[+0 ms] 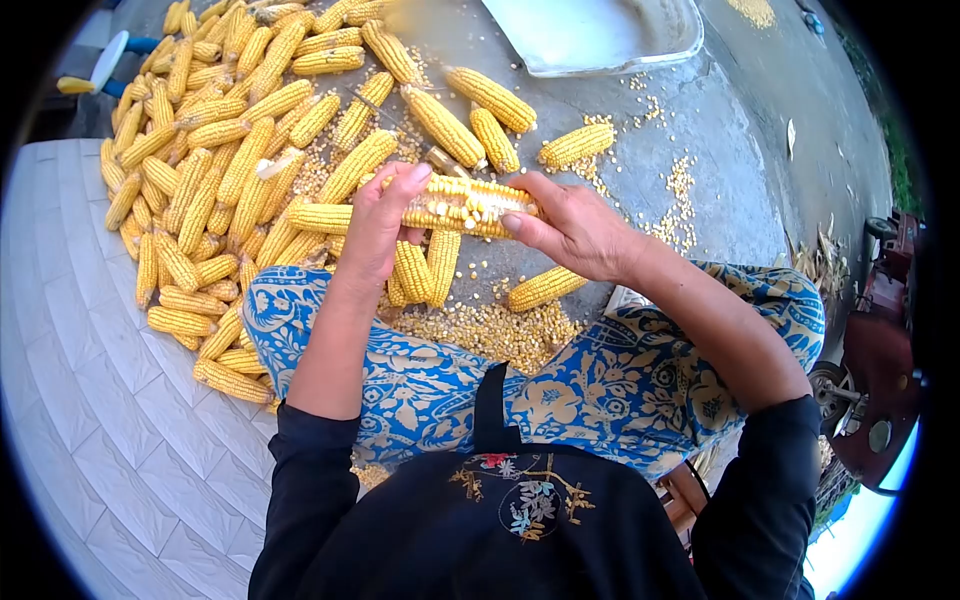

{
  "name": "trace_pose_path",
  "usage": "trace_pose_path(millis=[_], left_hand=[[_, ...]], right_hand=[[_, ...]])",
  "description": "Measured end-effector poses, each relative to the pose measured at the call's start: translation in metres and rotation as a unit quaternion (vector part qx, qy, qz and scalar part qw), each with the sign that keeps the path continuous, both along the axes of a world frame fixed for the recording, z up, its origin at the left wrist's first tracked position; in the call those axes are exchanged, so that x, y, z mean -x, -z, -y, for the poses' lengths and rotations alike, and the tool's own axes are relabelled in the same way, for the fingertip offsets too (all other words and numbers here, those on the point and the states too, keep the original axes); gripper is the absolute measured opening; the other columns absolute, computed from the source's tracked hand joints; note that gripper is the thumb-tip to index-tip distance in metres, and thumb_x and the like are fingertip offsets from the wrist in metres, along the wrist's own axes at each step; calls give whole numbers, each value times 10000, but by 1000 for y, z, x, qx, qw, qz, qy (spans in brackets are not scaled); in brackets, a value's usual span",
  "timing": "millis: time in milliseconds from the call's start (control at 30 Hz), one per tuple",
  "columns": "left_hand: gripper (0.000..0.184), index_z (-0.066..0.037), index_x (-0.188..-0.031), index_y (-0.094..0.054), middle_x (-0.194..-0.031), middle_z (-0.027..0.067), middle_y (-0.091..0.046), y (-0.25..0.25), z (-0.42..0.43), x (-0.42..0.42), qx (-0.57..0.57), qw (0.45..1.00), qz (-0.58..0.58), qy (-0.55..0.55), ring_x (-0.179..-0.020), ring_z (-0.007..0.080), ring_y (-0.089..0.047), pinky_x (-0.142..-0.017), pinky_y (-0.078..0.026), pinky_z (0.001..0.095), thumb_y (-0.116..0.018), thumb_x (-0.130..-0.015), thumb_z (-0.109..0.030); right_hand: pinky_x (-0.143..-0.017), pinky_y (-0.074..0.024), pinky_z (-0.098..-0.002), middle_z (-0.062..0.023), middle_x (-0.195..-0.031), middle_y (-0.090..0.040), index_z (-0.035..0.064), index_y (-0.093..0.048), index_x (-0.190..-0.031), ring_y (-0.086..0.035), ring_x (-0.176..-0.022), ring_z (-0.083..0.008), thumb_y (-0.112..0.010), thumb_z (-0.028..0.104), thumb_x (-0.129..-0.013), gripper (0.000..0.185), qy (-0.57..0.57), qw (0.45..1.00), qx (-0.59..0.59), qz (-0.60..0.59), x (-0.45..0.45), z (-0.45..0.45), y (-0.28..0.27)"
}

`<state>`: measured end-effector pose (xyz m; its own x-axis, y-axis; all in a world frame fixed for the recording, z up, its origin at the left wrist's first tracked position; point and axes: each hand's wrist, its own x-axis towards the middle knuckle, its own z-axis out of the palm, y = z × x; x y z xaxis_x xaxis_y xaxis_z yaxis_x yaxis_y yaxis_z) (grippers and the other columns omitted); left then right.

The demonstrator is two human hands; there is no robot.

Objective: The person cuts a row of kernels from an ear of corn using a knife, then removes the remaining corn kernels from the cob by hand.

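Observation:
Both my hands grip a yellow corn cob [465, 205] held level above my lap, part of its kernels stripped along the middle so the pale core shows. My left hand [385, 215] wraps its left end, thumb on top. At the right end, my right hand [575, 222] closes round it with the thumb against the kernels. Loose kernels [490, 330] lie heaped on the ground between my legs. Several whole cobs lie just below and beyond my hands, among them one cob [545, 288] near my right knee.
A large pile of corn cobs [215, 170] spreads on the left, against a white tiled wall [110, 400]. A pale metal tray [690, 50] stands at the back. Scattered kernels [675, 205] dot the concrete floor on the right. A dark red vehicle [875, 390] stands at the far right.

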<state>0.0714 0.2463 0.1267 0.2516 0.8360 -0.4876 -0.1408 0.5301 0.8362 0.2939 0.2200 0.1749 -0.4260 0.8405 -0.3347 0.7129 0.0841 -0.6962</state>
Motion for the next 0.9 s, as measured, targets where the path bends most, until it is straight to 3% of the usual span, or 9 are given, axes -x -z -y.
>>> trace_pose_path(millis=[100,133,167,267,533,600,733,800,900], left_hand=[[274,-123,-824,-577,-658,-49,-535,0,1,-2,-12,1000,9,-3,-561,10,-482,-406,-358,156,-631,-781,-388],[274,-123,-824,-577,-658,-49,-535,0,2,-2,-12,1000,9,-4,-561,10,-482,-406,-358,156,-631,-781,-388],[269,-124,-822,-576,-659,-48,-536,0,2,-2,-16,1000,1,-17,-556,11,-482,-402,-356,156,-627,-785,-386],[268,-122,-820,-575,-658,-47,-537,-2,2,-1,-26,999,-10,-31,-548,11,-481,-395,-353,153,-620,-791,-384],[278,-117,-805,-564,-666,-44,-540,-1,-2,4,11,999,27,-29,-541,4,-476,-396,-360,136,-616,-794,-390],[276,-123,-794,-559,-663,-44,-536,-2,-1,0,33,998,20,-56,-529,6,-470,-394,-361,138,-615,-795,-393],[290,-117,-824,-569,-673,-44,-539,2,1,1,13,999,19,-37,-546,6,-481,-394,-363,140,-617,-792,-402],[296,-106,-870,-579,-702,-38,-554,1,1,2,8,999,21,-39,-572,14,-498,-401,-369,145,-622,-790,-388],[291,-103,-922,-583,-720,-32,-562,-13,5,-4,-29,998,-22,-45,-608,20,-509,-434,-392,160,-619,-795,-363]], right_hand=[[-645,-450,-436,-182,-739,-598,14,-520,-990,-591,-692,-356,-402,456,-907,464,69,994,41,-72,-3,-2,4],[-565,-440,-374,-121,-647,-567,10,-552,-941,-575,-598,-260,-373,473,-923,497,94,989,4,-117,-1,0,12],[-565,-440,-374,-121,-647,-567,10,-552,-941,-575,-598,-260,-373,473,-923,497,93,989,4,-118,0,-2,6],[-452,-365,-222,9,-572,-452,6,-568,-945,-467,-509,-70,-369,550,-908,581,164,949,223,-153,-3,-10,-11],[-546,-425,-233,-13,-606,-498,-8,-471,-1201,-521,-567,-83,-426,515,-893,609,47,971,206,-113,-6,-12,-18],[-468,-355,-219,11,-645,-439,-15,-443,-1234,-447,-548,-70,-421,492,-906,604,80,984,105,-120,-3,-5,-9],[-546,-428,-231,-56,-650,-563,-15,-534,-1099,-552,-582,-90,-368,497,-921,567,104,983,93,-117,-5,-10,-9],[-502,-421,-214,-75,-676,-592,-16,-562,-1042,-557,-549,-99,-374,554,-898,617,170,947,222,-156,-5,-12,-17],[-455,-382,-187,-61,-671,-584,-17,-574,-1026,-519,-500,-87,-404,622,-853,684,209,932,255,-149,-6,-17,-18]])
